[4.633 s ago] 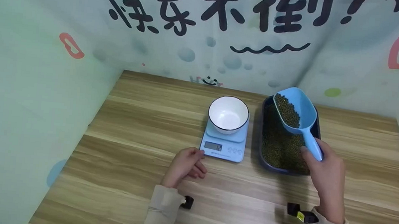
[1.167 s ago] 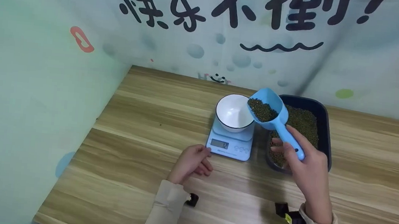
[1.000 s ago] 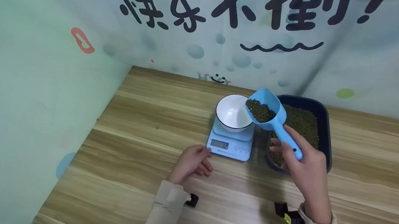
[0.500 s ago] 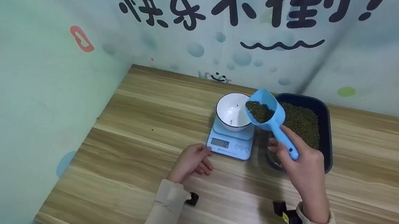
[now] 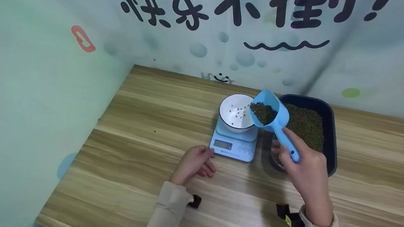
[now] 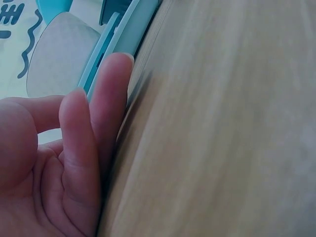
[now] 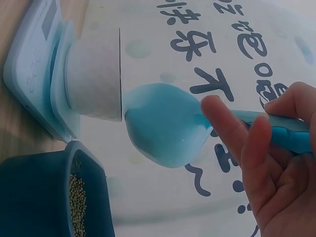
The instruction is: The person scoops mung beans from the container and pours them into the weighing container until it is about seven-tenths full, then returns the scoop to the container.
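My right hand [image 5: 308,170] grips the handle of a light blue scoop [image 5: 281,116] holding small dark green beans that look like mung beans [image 5: 263,113]. The scoop's mouth hangs at the right rim of a white bowl [image 5: 233,118], and several loose beans show inside the bowl. Under the bowl is a light blue kitchen scale [image 5: 234,153], its display reading about 12. Relaxed fingers of my left hand [image 5: 193,164] touch the scale's front left corner; in the left wrist view a fingertip [image 6: 118,64] lies against its edge.
A dark blue bin [image 5: 332,154] of the same beans stands right of the scale, partly beneath the scoop and right hand. One dark speck [image 5: 154,131] lies on the wooden table [image 5: 129,151]. A printed cloth [image 5: 178,49] hangs behind.
My right hand has carried the scoop left from over the bin to the bowl's rim. Within the last half second several more beans have dropped into the bowl. The left hand stays by the scale.
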{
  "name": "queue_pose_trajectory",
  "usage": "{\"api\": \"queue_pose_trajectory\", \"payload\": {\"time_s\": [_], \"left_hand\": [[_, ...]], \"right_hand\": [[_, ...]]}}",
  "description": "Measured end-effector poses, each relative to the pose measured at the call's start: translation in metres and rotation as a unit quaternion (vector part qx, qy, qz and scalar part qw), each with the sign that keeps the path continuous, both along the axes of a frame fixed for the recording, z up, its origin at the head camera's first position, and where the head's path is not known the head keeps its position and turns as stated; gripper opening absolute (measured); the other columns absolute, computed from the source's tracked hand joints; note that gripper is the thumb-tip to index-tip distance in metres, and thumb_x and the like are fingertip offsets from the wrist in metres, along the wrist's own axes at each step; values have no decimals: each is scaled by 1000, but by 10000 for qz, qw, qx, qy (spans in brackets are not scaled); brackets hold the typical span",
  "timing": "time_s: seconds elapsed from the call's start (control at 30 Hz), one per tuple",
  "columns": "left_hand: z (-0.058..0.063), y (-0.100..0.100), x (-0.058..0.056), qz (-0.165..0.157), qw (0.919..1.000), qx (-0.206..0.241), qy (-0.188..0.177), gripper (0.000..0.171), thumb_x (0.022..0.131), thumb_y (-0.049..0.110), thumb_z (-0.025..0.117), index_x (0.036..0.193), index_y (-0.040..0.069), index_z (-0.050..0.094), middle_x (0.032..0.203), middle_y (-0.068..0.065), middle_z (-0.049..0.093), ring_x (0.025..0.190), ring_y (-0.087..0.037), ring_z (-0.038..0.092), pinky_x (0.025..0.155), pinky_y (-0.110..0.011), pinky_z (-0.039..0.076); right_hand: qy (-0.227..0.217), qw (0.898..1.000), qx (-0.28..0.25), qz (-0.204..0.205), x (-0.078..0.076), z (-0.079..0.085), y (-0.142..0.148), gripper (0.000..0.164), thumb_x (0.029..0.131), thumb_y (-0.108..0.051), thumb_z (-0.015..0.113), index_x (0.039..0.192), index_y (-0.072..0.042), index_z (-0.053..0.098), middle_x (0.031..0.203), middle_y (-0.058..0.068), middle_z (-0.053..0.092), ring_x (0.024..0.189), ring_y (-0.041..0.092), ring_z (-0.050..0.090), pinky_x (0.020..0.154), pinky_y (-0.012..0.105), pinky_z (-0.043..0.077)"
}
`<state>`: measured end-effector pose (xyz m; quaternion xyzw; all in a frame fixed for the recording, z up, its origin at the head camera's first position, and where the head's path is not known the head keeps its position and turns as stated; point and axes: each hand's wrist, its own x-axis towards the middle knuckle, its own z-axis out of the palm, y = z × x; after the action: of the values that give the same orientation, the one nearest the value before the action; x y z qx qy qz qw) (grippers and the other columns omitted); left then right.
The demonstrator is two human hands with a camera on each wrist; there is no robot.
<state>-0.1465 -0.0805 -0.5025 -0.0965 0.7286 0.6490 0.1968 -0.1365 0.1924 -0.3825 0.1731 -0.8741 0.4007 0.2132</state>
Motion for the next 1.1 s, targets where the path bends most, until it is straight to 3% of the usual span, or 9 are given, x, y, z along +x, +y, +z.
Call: {"api": "queue_pose_trajectory", "payload": {"time_s": [0.37, 0.47, 0.57, 0.7, 0.83, 0.93, 1.1], "left_hand": [[1, 0, -3, -24, 9999, -104, -31, 34, 92, 35, 47, 96, 2, 55, 69, -16, 65, 58, -28, 64, 48, -32, 52], [2, 1, -3, -26, 10000, -84, -9, 35, 92, 35, 47, 96, 1, 55, 69, -16, 65, 58, -28, 64, 47, -31, 52], [6, 1, -3, -39, 10000, -89, -1, 35, 93, 34, 46, 96, 0, 54, 69, -17, 65, 58, -28, 64, 47, -31, 52], [6, 2, -2, -31, 10000, -70, 22, 36, 93, 35, 46, 97, 0, 54, 69, -18, 65, 57, -29, 64, 46, -31, 51], [1, 1, 0, -39, 10000, -85, -20, 35, 92, 36, 47, 95, 2, 54, 69, -16, 65, 57, -28, 64, 47, -31, 52], [1, 0, 1, -53, 9999, -143, -55, 35, 92, 36, 46, 95, 3, 55, 69, -15, 65, 58, -27, 64, 48, -32, 52], [2, 0, -1, -58, 9998, -176, -15, 33, 93, 34, 46, 95, 2, 55, 69, -15, 65, 58, -28, 64, 48, -33, 52]], "right_hand": [[34, 9999, 138, 65, -3, -2, 2, 37, 85, -9, 55, 122, -10, 55, 86, 2, 69, 67, 8, 65, 47, 11, 41], [186, 9994, 279, 5, -3, -1, 2, 38, 84, -11, 55, 122, -10, 55, 86, 5, 69, 60, 9, 63, 45, 15, 40], [367, 9980, 502, -117, -3, 0, 3, 38, 83, -11, 56, 122, -10, 56, 84, 9, 68, 45, 8, 52, 40, 19, 36], [466, 9969, 616, -156, -2, 0, 3, 39, 83, -11, 57, 121, -11, 56, 73, 10, 65, 40, 7, 36, 37, 22, 32], [487, 9970, 591, -59, -1, -3, 3, 39, 82, -11, 57, 121, -10, 56, 74, 8, 66, 41, 7, 39, 38, 22, 34], [457, 9974, 558, 27, -1, -3, 2, 39, 82, -10, 57, 121, -10, 56, 84, 10, 68, 44, 7, 42, 40, 23, 37], [476, 9969, 631, 36, -2, -3, 2, 39, 83, -11, 57, 122, -9, 55, 82, 13, 67, 44, 8, 43, 39, 26, 39]]}}
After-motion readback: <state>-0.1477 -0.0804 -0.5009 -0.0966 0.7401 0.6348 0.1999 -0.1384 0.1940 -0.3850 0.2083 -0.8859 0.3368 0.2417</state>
